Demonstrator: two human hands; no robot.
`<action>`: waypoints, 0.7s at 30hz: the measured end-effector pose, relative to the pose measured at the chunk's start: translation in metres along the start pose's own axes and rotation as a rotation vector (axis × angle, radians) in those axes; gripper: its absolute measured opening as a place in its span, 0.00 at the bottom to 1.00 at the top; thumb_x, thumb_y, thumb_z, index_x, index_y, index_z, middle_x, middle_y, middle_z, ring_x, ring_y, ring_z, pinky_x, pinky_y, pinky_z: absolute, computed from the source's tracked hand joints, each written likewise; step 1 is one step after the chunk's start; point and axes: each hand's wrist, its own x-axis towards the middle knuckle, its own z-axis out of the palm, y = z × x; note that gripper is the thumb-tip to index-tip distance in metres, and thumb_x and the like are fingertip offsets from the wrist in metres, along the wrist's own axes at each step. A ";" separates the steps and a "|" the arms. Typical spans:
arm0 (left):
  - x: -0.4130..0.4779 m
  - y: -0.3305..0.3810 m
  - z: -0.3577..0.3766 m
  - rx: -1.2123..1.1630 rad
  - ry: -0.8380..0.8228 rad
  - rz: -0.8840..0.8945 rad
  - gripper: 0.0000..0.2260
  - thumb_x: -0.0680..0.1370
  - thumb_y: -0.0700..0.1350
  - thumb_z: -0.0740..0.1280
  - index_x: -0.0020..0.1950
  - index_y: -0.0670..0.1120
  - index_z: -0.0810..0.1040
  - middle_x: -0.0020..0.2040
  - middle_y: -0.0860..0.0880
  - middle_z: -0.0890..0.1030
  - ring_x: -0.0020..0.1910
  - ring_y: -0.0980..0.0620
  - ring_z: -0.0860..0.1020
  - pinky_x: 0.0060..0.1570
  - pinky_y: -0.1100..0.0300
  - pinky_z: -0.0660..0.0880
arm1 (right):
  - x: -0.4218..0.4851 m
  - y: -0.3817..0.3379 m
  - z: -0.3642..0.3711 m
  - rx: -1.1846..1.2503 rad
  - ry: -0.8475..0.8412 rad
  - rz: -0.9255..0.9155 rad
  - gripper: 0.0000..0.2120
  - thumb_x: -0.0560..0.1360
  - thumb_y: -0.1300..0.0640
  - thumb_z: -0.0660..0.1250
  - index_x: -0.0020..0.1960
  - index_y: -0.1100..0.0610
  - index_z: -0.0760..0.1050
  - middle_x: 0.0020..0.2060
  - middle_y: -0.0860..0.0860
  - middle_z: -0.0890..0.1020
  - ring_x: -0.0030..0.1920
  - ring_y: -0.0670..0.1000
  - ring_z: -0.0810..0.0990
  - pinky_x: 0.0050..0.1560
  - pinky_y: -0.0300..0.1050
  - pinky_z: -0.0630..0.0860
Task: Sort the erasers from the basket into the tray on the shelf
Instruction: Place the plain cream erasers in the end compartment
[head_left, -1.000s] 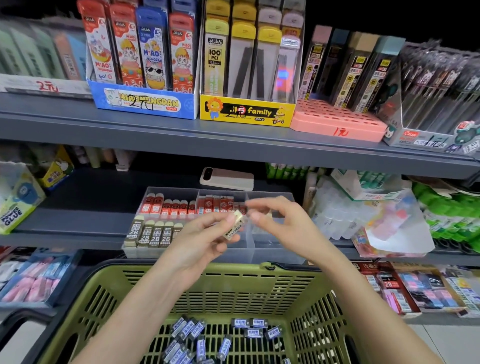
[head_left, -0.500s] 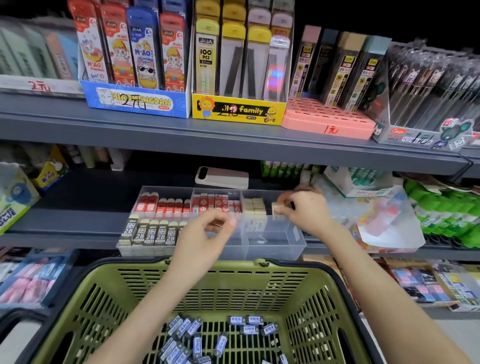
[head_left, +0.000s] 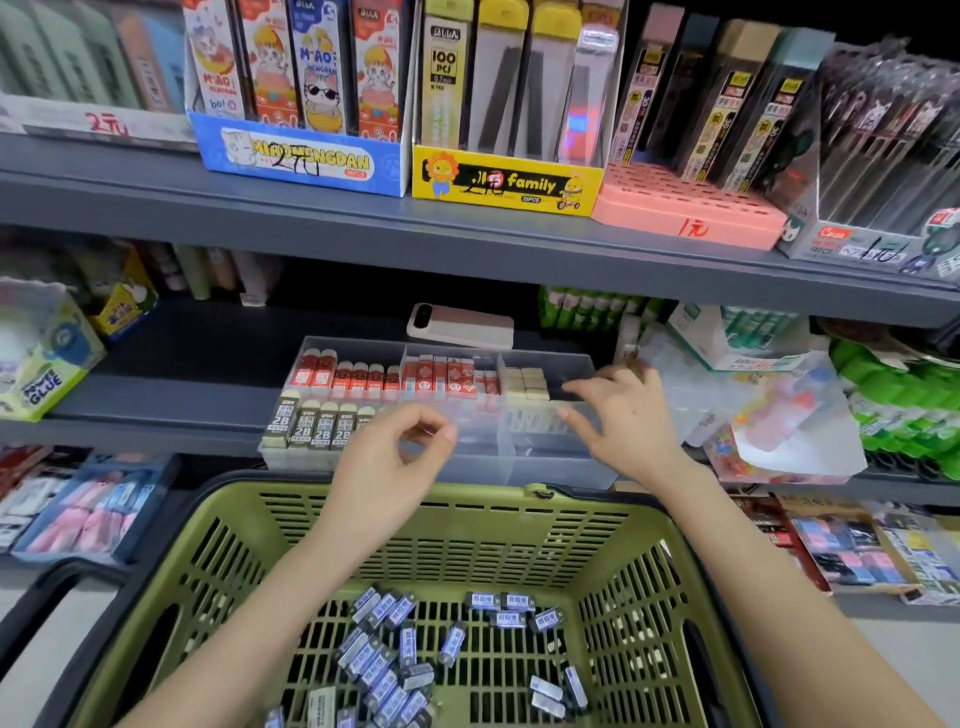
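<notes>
- Just left of the spread, empty right hand (head_left: 623, 421): cream erasers (head_left: 527, 384), rowed in the tray (head_left: 550, 467).
- Below the loosely curled, empty left hand (head_left: 395, 467): blue erasers (head_left: 384, 670), flat in the basket (head_left: 441, 499), pointing every way.

Carrier: dark grey metal shelf (head_left: 171, 364). On it, clear plastic compartment tray (head_left: 550, 470). Behind tray: flat pink-white phone-like slab (head_left: 462, 326). Well left of tray: yellow-green glue box (head_left: 41, 358).
</notes>
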 end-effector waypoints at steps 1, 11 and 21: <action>-0.004 -0.002 -0.004 0.014 0.001 0.005 0.06 0.76 0.43 0.67 0.43 0.54 0.78 0.43 0.58 0.80 0.46 0.64 0.76 0.43 0.75 0.68 | -0.006 -0.006 -0.004 0.033 0.106 -0.018 0.16 0.77 0.47 0.62 0.57 0.55 0.79 0.49 0.51 0.84 0.53 0.56 0.77 0.56 0.53 0.62; -0.064 -0.040 -0.059 0.198 0.019 -0.006 0.07 0.75 0.39 0.68 0.45 0.51 0.80 0.45 0.57 0.81 0.46 0.62 0.77 0.40 0.71 0.72 | -0.106 -0.108 0.024 0.634 -0.135 -0.161 0.09 0.74 0.53 0.67 0.49 0.57 0.81 0.42 0.49 0.84 0.45 0.52 0.78 0.48 0.46 0.72; -0.113 -0.055 -0.085 0.106 -0.025 -0.172 0.08 0.76 0.39 0.68 0.49 0.52 0.79 0.47 0.55 0.81 0.46 0.60 0.78 0.46 0.66 0.74 | -0.158 -0.198 0.114 0.544 -0.602 -0.297 0.22 0.72 0.43 0.68 0.61 0.54 0.76 0.52 0.50 0.79 0.53 0.50 0.72 0.54 0.45 0.68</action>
